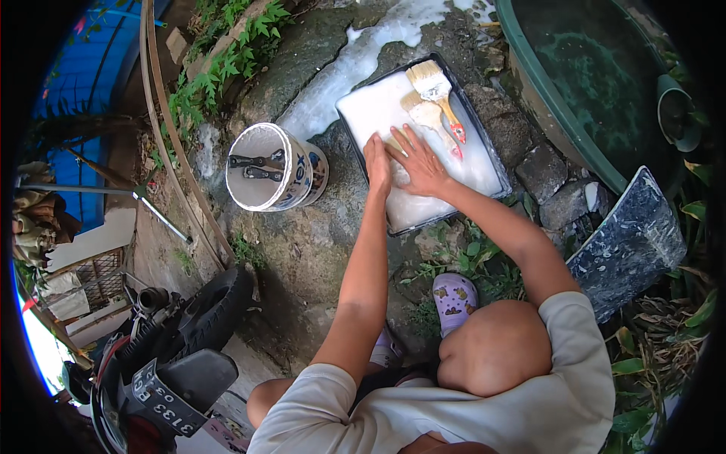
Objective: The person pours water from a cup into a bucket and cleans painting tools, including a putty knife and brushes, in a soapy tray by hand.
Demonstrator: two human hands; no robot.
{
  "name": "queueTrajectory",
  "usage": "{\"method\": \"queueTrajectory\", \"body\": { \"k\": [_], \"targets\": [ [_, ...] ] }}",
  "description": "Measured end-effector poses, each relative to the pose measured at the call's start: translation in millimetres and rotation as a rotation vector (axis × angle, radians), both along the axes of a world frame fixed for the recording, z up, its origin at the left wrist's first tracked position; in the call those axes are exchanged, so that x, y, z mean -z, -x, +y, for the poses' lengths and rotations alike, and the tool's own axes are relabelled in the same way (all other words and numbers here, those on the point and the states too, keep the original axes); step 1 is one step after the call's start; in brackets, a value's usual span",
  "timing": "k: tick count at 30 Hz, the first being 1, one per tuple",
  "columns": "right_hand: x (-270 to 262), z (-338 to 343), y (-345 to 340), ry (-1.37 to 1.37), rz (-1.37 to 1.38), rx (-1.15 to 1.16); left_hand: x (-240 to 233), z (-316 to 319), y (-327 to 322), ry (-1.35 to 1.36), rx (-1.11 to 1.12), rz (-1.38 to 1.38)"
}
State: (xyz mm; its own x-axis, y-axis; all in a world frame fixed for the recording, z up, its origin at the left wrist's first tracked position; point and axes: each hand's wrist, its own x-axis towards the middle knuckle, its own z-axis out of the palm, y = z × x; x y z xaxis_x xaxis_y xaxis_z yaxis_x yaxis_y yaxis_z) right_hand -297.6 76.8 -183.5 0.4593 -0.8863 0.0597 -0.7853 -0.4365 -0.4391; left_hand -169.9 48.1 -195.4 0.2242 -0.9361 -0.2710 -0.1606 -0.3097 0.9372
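Note:
A black plastic tray (506,184) holds milky white liquid on the rocky ground in front of me. My right hand (418,164) lies palm down in it, fingers spread over a beige, bristle-like thing (399,142) that is mostly covered. Close against its left side is my left hand (378,165), fingers together and pointing away from me. The palms hide whether either hand grips the thing. Two flat paintbrushes rest at the tray's upper right: one whitened brush (432,85) with a wooden handle and red tip, and a second brush (425,113) partly sunk in the liquid.
Left of the tray stands a white paint bucket (309,170) with black-handled tools (264,173) inside. A large green tub (527,74) of water is at the upper right, and a paint-spattered dark panel (629,249) leans below it. A motorcycle's rear wheel (218,309) stands at lower left.

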Motion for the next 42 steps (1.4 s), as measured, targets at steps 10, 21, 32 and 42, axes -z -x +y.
{"method": "queueTrajectory", "body": {
  "k": [10, 21, 32, 42],
  "targets": [
    [-45, -25, 12, -0.321, -0.613, 0.565, -44, 55, 1, -0.201, 0.028, 0.408],
    [-34, -29, 19, -0.530, -0.815, 0.721, -68, 74, 39, -0.195, 0.288, 0.558],
    [-39, -31, 3, -0.377, -0.644, 0.466, -88, 98, -10, -0.058, 0.556, -0.395],
    [-42, -38, 11, -0.895, -0.832, 0.406, -89, 93, -32, -0.007, 0.548, -0.407]
  ]
}}
